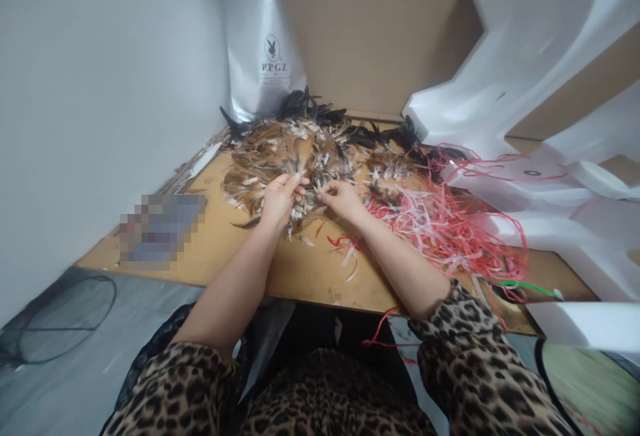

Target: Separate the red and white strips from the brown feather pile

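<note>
A broad heap of brown, white-based feathers (270, 146) lies on the table in front of me. At its near edge my left hand (283, 197) is closed, with thumb and fingers pinching what looks like a feather. Just to the right, my right hand (343, 200) makes a pinch with thumb and forefinger, a pale feather end at its tips. The two hands are a short gap apart. Fine detail between the fingertips blends into the heap behind. Black feathers (305, 106) lie along the heap's far side.
A tangle of red and white plastic strips (440, 226) covers the table's right part. White foam pieces (530, 189) are stacked at the right. A silver bag (265, 49) stands at the back left. A blurred-out flat item (163, 229) lies on the wooden table (310, 283) at left.
</note>
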The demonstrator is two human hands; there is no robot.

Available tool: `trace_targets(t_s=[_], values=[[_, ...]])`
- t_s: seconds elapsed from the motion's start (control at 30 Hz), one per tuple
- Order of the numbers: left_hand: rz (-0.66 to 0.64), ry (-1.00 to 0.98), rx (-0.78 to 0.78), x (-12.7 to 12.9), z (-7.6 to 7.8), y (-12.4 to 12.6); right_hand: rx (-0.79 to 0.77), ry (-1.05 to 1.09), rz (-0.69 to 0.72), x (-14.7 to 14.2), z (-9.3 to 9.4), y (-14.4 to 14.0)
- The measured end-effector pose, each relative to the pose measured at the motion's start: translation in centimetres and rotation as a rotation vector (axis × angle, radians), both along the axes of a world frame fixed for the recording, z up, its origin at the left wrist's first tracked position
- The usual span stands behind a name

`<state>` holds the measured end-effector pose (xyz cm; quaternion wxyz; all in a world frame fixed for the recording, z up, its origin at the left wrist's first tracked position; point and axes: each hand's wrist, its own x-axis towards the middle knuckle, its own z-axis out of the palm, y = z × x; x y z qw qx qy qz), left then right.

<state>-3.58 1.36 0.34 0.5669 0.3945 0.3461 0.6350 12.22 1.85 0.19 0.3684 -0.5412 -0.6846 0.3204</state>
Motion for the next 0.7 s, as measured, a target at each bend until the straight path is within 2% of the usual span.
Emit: trace_targets(t_s=[0.1,0.2,0.3,0.43,0.57,0.7], values=[[-0.003,-0.002,0.000,0.1,0.0,-0.1,-0.121,0.270,0.068,0.4,0.6,-0.2],[-0.006,0.023,0.004,0.3,0.1,-0.2,-0.190,0.370,0.176,1.2,1.5,-0.6],[0.008,0.088,0.025,0.5,0.0,-0.3,-0.144,0.293,0.248,2.2,2.1,-0.9],[-0.002,0.229,0.059,0.6,0.1,-0.6,-0.076,0.129,0.248,3.3,2.8,-1.1],[-0.063,0.354,0.043,0.8,0.2,-0.9,-0.032,0.030,0.233,3.8,3.6,-1.4],[-0.158,0.396,0.033,1.0,0.1,-1.1,0.018,-0.061,0.232,4.1,3.9,-1.5]])
